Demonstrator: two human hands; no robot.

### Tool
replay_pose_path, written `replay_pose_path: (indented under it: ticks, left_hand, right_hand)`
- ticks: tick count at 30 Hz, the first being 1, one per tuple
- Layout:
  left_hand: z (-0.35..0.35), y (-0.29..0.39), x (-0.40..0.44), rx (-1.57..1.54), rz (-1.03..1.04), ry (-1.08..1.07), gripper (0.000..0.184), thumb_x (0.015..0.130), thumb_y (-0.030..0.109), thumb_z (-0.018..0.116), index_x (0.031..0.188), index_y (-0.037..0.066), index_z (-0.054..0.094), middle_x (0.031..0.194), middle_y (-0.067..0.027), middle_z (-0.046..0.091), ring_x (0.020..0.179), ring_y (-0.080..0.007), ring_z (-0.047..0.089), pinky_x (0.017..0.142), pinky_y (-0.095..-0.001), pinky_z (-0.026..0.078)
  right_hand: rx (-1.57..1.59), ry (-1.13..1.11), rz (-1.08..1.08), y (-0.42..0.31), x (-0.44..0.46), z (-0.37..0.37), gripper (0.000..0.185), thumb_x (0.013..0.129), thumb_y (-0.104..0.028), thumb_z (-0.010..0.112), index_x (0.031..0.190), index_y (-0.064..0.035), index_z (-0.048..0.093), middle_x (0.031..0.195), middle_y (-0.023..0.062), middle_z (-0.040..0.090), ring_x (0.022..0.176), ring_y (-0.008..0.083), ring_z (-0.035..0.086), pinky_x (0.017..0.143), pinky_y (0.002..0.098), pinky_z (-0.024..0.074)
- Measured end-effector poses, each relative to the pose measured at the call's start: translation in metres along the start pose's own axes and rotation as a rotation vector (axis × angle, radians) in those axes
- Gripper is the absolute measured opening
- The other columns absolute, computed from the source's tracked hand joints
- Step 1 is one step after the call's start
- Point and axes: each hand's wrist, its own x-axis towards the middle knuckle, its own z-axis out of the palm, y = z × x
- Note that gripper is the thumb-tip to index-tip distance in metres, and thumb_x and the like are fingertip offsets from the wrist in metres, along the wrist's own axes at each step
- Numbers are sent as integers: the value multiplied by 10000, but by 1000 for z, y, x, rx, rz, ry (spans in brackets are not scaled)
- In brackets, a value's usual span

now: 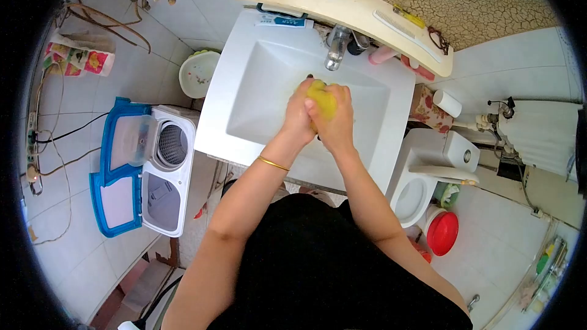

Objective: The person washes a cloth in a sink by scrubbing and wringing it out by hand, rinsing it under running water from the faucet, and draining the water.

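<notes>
Above the basin of the white sink (pixel 214 110), both my hands are pressed together around a soft yellow wad (pixel 322 101), which could be a sponge or a cloth. My left hand (pixel 298 112) closes on it from the left, a gold bangle on that wrist. From the right, my right hand (pixel 337 123) wraps its fingers over the wad. Much of the yellow thing is hidden between the palms. The metal faucet (pixel 335 49) stands just beyond my hands; whether water is running is unclear.
A cream shelf (pixel 361 9) with combs and a blue box runs behind the sink. To the left, a twin-tub washing machine (pixel 183 177) has its blue lids raised. On the right are a toilet (pixel 416 192) and a red-lidded bucket (pixel 442 233).
</notes>
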Motion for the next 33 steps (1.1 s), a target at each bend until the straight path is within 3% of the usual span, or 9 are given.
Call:
replay_pose_path:
  ticks: [3, 6, 9, 15, 19, 22, 25, 28, 33]
  left_hand:
    - [20, 3, -11, 168, 190, 65, 229, 979, 294, 494, 953, 71, 538, 878, -53, 584, 768, -160, 575, 686, -323, 506]
    - [23, 0, -10, 408, 371, 89, 233, 978, 256, 485, 852, 67, 539, 758, -20, 545, 662, -110, 510, 588, -284, 452]
    - [29, -1, -15, 635, 543, 90, 282, 982, 234, 462, 771, 58, 527, 681, 7, 507, 619, -80, 453, 537, -270, 401]
    - [34, -3, -19, 819, 737, 48, 309, 988, 207, 456, 747, 20, 504, 633, -6, 481, 599, -77, 418, 521, -273, 373]
    - [13, 0, -11, 1010, 788, 23, 270, 981, 183, 476, 780, 8, 518, 644, -45, 501, 614, -122, 438, 558, -299, 396]
    - [-12, 14, -3, 1174, 780, 57, 209, 940, 168, 504, 846, -12, 554, 690, -139, 559, 659, -273, 534, 645, -386, 437]
    - [-49, 26, -1, 1140, 736, 129, 178, 893, 154, 568, 1003, 14, 567, 915, -163, 599, 882, -294, 573, 763, -388, 451]
    - [-106, 30, 8, 1389, 800, 167, 426, 819, 149, 668, 1199, 46, 506, 1122, -175, 546, 1069, -312, 515, 887, -394, 440]
    - [-128, 34, 3, 1224, 616, 224, 657, 745, 125, 733, 1320, 80, 420, 1206, -197, 495, 1166, -356, 449, 1000, -422, 393]
  right_hand:
    - [128, 127, -25, -2, 5, 5, 368, 866, -367, 673, 905, -19, 559, 871, 114, 549, 772, 203, 532, 707, 334, 444]
    - [335, 144, 116, -7, 7, 5, 360, 891, -350, 635, 802, -11, 553, 751, 120, 546, 696, 238, 540, 653, 366, 440]
    - [488, 166, 156, -18, 8, 2, 368, 923, -302, 595, 709, -15, 509, 617, 47, 469, 612, 137, 438, 575, 308, 384]
    - [561, 217, 114, -7, 9, 5, 401, 964, -289, 524, 668, -23, 470, 583, 17, 420, 591, 102, 378, 532, 306, 337]
    - [578, 90, 164, 11, 3, 8, 340, 963, -303, 518, 767, -26, 500, 659, 27, 467, 639, 117, 416, 582, 295, 371]
    - [559, -162, 352, 33, -4, 5, 209, 937, -261, 564, 979, -62, 515, 824, 47, 529, 752, 142, 484, 696, 281, 421]
    - [534, -73, 383, 60, -10, -8, 186, 902, -171, 605, 1032, -85, 503, 921, 61, 539, 848, 158, 521, 778, 294, 436]
    - [364, -85, 322, 110, -17, -22, 291, 843, -77, 639, 1085, -101, 479, 1015, 85, 533, 957, 187, 531, 871, 306, 423]
    - [71, -22, 40, 144, -27, -22, 420, 777, -102, 714, 1132, -98, 491, 1187, 138, 507, 1140, 286, 489, 991, 363, 374]
